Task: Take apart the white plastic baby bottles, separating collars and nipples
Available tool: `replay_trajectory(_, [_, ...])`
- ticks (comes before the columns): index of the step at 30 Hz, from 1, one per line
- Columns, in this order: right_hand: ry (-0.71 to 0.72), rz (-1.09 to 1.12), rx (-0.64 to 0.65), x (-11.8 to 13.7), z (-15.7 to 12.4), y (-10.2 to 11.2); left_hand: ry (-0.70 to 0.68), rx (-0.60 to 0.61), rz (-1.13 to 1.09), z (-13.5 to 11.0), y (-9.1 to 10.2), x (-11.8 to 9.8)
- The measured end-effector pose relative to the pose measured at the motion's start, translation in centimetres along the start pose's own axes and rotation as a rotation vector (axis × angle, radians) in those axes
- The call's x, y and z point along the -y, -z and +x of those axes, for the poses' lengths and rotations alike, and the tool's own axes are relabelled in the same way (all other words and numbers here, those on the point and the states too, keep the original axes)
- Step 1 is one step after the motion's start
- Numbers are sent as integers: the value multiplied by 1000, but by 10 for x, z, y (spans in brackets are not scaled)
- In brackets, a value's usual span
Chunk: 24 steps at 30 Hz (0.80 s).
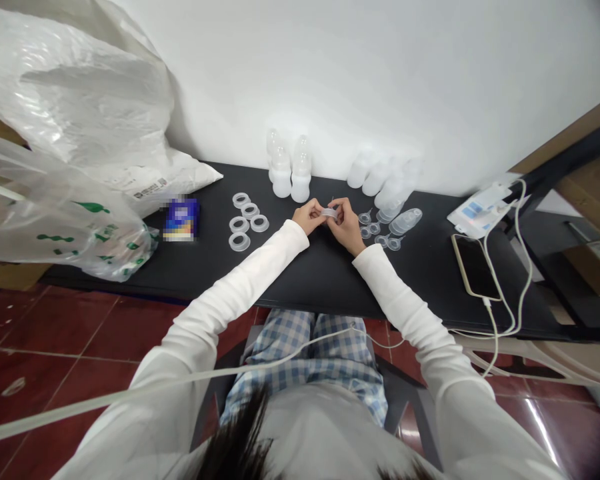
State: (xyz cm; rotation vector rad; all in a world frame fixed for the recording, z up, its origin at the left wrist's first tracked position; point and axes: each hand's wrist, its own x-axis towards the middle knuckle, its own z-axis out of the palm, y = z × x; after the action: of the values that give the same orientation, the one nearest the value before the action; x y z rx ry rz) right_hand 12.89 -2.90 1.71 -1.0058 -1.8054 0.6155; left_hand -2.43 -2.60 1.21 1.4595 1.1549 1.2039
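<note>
My left hand (307, 216) and my right hand (345, 223) meet above the black table (320, 267), both pinching one small translucent plastic ring (329, 213) between the fingertips. Several matching clear rings (247, 220) lie flat to the left of my hands. Small clear teats (377, 233) and clear caps (405, 219) lie to the right. Three assembled white baby bottles (290, 170) stand upright at the wall behind my hands, and several bare white bottles (383, 175) lie on their sides further right.
Large crinkled plastic bags (65, 133) fill the table's left end, with a blue packet (181, 219) beside them. A phone (476, 267) on a white cable (510, 293) and a white pack (480, 207) lie at the right. Red tiled floor lies below.
</note>
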Motion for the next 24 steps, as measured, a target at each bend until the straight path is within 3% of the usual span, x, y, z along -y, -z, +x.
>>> replay_trajectory(9, [-27, 11, 24, -5, 0, -2, 103, -37, -71, 4, -5, -5])
replay_trajectory(15, [-22, 35, 35, -3, 0, 0, 62, 3, -98, 5, -4, 0])
replay_trajectory(24, [-63, 46, 17, -6, 3, 1, -30, 24, 105, 0, 1, 0])
